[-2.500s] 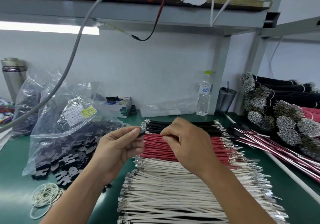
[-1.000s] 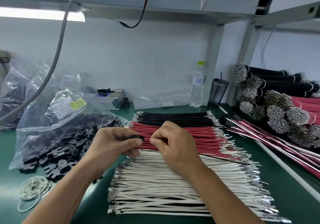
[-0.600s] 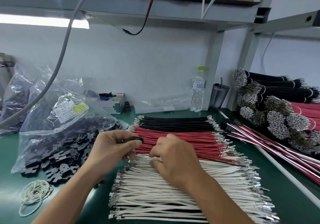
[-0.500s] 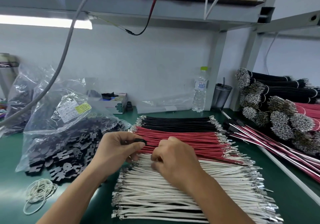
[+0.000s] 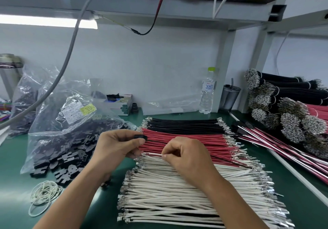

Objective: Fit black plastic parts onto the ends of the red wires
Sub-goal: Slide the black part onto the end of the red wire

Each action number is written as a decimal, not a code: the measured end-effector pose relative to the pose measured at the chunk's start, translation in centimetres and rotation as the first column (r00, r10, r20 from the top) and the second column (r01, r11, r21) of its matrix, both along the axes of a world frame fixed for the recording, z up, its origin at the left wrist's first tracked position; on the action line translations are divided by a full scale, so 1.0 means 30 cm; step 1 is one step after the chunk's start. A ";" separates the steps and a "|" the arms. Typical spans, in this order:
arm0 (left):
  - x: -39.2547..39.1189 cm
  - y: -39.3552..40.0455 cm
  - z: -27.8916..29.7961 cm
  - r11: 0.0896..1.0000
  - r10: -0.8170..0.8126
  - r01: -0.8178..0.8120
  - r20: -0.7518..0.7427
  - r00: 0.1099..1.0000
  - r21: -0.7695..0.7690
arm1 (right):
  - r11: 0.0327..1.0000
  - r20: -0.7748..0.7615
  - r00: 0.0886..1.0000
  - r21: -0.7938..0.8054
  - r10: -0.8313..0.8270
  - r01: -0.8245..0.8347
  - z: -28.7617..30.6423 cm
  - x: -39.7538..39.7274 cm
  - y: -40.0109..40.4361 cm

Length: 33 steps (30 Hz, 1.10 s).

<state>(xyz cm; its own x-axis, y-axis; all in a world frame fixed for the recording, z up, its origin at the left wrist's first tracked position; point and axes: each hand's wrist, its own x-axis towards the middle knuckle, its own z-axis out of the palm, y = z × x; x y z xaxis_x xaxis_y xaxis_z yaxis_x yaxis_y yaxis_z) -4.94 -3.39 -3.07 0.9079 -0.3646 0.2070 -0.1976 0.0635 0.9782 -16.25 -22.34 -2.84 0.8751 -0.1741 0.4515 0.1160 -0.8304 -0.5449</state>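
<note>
The left hand point(image 5: 115, 145) pinches a small black plastic part point(image 5: 140, 137) between thumb and forefinger, holding it just above the near-left end of the row of red wires point(image 5: 186, 141). A thin dark wire runs from that part to the right across the red wires. The right hand point(image 5: 188, 156), fingers curled, pinches one white wire point(image 5: 152, 154) near its metal tip, at the edge where the red wires meet the pile of white wires point(image 5: 177, 198) lying in front of them. Behind the red wires lies a row of black wires point(image 5: 184, 124), touching them along its length. Left of the red wires, a clear plastic bag point(image 5: 71, 122) spills loose black plastic pieces point(image 5: 58, 165) onto the green mat point(image 5: 14, 184), with a tangle of pale rubber bands point(image 5: 44, 195) farther forward. Right of the red wires lie bundled black and red wire harnesses point(image 5: 287, 111), and behind them, near the wall, stand a water bottle point(image 5: 207, 92) and a dark cup point(image 5: 230, 95).
</note>
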 end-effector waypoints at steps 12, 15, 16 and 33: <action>-0.017 0.010 0.029 0.995 -0.059 0.058 -0.011 0.998 -0.077 | 0.981 0.239 0.971 0.179 0.025 -0.070 0.010 0.004 0.010; -0.023 0.007 0.032 0.993 -0.076 0.075 -0.010 0.997 -0.090 | 0.993 0.283 0.959 0.112 0.014 -0.048 0.008 0.002 0.013; -0.025 0.007 0.034 0.993 -0.080 0.079 -0.008 0.997 -0.092 | 0.997 0.306 0.952 0.062 0.017 -0.037 0.009 0.000 0.014; -0.036 0.005 0.040 0.989 -0.122 0.123 0.012 0.992 -0.078 | 0.938 0.409 0.911 -0.335 0.058 0.091 0.026 -0.003 0.021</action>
